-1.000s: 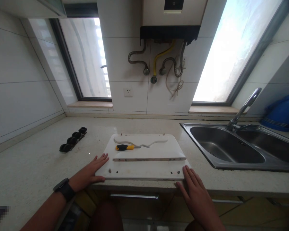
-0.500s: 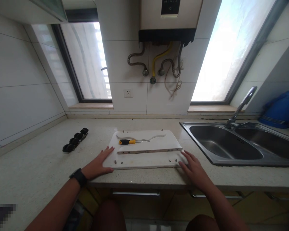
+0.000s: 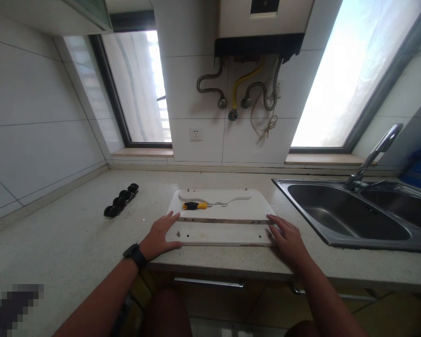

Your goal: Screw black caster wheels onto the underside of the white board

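A white board (image 3: 217, 234) with rounded far corners lies flat on the counter, small metal posts and holes near its edges. On top of it rests a narrower white panel (image 3: 238, 213), with a wavy far edge and a straight near edge. A yellow and black screwdriver (image 3: 195, 206) lies across this panel, its shaft pointing right. My left hand (image 3: 160, 236) is open at the left side, fingertips by the panel's left end, thumb along the board's near edge. My right hand (image 3: 290, 238) is open at the right side, its fingertips at the panel's right end.
Black caster wheels (image 3: 121, 200) stand in a row on the counter (image 3: 73, 234) to the left. To the right is a steel double sink (image 3: 344, 215) with a faucet (image 3: 375, 157). Drawer handles (image 3: 208, 282) run below the counter edge. A water heater (image 3: 261, 28) hangs above.
The panel's near edge has turned from slanting to nearly parallel with the board's near edge. My right fingers have come in to its end. The whole view has shifted, moving things rightward.
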`<action>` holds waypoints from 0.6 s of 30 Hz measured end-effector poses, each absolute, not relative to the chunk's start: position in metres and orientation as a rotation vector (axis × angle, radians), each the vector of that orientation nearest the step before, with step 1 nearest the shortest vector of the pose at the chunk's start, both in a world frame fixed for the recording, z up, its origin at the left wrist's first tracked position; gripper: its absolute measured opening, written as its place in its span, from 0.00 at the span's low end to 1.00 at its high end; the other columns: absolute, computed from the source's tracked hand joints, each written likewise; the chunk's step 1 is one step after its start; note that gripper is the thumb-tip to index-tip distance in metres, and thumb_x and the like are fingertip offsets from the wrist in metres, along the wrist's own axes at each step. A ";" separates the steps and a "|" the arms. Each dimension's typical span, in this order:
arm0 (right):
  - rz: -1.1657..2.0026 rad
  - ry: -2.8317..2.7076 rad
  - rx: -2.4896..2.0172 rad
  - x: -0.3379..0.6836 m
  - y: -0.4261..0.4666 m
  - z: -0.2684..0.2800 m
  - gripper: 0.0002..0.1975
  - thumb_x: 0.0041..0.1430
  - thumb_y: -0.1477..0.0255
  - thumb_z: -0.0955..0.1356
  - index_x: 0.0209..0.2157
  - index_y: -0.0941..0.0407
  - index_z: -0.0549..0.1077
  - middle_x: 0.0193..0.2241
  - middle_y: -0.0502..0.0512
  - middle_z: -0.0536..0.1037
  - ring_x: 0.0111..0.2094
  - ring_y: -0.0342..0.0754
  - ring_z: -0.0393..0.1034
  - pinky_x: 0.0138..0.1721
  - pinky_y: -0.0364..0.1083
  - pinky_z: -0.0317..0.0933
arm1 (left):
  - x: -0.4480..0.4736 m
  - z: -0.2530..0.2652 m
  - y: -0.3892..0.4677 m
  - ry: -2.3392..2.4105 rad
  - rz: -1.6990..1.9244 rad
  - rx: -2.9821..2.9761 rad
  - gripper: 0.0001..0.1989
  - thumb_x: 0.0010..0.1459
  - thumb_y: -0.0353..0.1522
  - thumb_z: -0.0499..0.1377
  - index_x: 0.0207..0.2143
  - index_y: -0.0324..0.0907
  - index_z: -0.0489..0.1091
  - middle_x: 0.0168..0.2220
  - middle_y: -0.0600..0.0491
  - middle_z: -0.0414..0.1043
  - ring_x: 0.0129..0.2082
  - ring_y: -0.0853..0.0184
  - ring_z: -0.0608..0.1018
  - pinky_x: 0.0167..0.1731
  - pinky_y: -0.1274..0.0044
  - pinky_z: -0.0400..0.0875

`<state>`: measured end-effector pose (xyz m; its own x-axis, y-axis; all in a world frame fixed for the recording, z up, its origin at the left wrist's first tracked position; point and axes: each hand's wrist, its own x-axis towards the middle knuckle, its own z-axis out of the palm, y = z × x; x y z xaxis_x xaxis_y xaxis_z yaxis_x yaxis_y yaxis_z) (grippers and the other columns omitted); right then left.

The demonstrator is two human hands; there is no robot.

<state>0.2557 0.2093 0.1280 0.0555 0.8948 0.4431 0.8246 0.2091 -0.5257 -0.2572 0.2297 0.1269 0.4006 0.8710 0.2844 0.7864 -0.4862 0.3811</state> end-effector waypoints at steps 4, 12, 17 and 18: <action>0.119 -1.779 -1.578 0.258 0.207 0.127 0.23 0.64 0.59 0.64 0.56 0.51 0.77 0.56 0.58 0.78 0.59 0.59 0.68 0.64 0.62 0.55 | -0.257 0.129 0.226 1.515 0.756 2.394 0.52 0.48 0.57 0.69 0.69 0.44 0.59 0.70 0.38 0.58 0.68 0.43 0.63 0.67 0.52 0.57; 0.222 -1.720 -1.570 0.262 0.204 0.127 0.24 0.61 0.55 0.66 0.53 0.51 0.79 0.49 0.61 0.79 0.57 0.61 0.68 0.61 0.62 0.58 | -0.260 0.142 0.214 1.492 0.849 2.310 0.35 0.56 0.46 0.67 0.63 0.43 0.68 0.61 0.41 0.69 0.62 0.48 0.69 0.65 0.54 0.62; 0.282 -1.672 -1.609 0.261 0.202 0.129 0.26 0.61 0.58 0.65 0.55 0.53 0.79 0.50 0.64 0.77 0.57 0.61 0.68 0.62 0.61 0.58 | -0.258 0.142 0.212 1.459 0.904 2.330 0.25 0.64 0.40 0.59 0.62 0.45 0.71 0.60 0.44 0.72 0.61 0.53 0.71 0.64 0.56 0.64; 0.281 -1.669 -1.618 0.261 0.201 0.129 0.25 0.61 0.59 0.64 0.55 0.53 0.79 0.50 0.64 0.76 0.56 0.61 0.69 0.62 0.61 0.58 | -0.257 0.140 0.213 1.457 0.917 2.332 0.24 0.65 0.40 0.58 0.61 0.45 0.71 0.60 0.45 0.72 0.61 0.53 0.71 0.65 0.56 0.63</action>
